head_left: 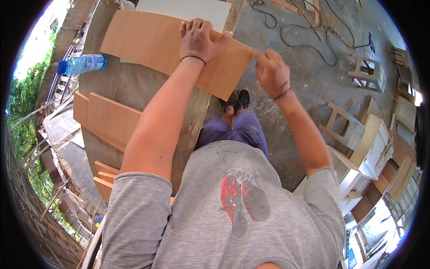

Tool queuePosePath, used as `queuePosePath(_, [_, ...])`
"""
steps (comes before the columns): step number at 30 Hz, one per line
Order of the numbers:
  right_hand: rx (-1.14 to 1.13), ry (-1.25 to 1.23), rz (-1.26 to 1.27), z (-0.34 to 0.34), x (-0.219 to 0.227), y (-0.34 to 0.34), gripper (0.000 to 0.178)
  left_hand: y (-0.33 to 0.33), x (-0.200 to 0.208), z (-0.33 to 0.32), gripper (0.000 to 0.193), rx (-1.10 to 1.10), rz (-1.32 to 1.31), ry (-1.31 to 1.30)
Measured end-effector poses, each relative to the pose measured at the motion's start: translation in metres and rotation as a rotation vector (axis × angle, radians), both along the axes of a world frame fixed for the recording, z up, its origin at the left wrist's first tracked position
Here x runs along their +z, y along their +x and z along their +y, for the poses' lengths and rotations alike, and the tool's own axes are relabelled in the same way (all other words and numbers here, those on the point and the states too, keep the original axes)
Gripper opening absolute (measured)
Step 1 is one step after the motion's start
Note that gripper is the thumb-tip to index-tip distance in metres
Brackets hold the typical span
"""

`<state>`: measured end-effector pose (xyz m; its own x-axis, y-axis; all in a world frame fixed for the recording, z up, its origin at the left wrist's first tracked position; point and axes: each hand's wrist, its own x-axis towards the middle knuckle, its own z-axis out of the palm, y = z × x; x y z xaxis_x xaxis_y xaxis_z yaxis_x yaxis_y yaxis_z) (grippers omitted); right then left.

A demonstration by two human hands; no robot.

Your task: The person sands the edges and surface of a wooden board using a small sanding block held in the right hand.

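Note:
A long light-brown wood-grain board (143,38) lies across the worktable, its right end sticking out past the table's edge. Across its upper face rests my left hand (197,42), fingers bent at the far edge and thumb spread to the right, holding the board. Just off the board's right end is my right hand (272,74), slightly smeared by motion. Its fingers are curled in, with a fingertip close to the board's corner; whatever they hold, if anything, is too small or hidden to make out. A white panel (210,13) lies partly beneath the board.
A blue-capped plastic bottle (82,64) lies on its side at the left of the worktable (101,78). Nearer are more brown boards (112,114). Black cable (309,45) snakes over the floor. Stool-like frames (342,125) and a pale cabinet carcass (371,143) stand to the right.

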<state>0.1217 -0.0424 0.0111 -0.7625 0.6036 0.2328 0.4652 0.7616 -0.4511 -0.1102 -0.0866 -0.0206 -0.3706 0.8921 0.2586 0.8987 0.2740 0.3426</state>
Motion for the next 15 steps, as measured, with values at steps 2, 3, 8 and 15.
queuePosePath(2, [0.017, 0.070, -0.043, 0.014, 0.001, -0.005, 0.035, 0.000, -0.004, 0.000, 0.055, 0.000, 0.022, 0.016])
queuePosePath(3, [0.073, 0.063, -0.071, 0.001, -0.004, -0.005, 0.037, -0.001, -0.006, -0.002, 0.055, 0.010, 0.041, 0.027])
queuePosePath(8, [0.531, -0.133, -0.199, -0.120, -0.001, 0.007, 0.043, -0.003, -0.005, -0.002, 0.059, -0.026, -0.042, -0.015])
queuePosePath(15, [-0.050, 0.044, 0.140, 0.018, -0.011, -0.007, 0.029, -0.006, -0.006, -0.001, 0.062, -0.030, -0.012, 0.007])
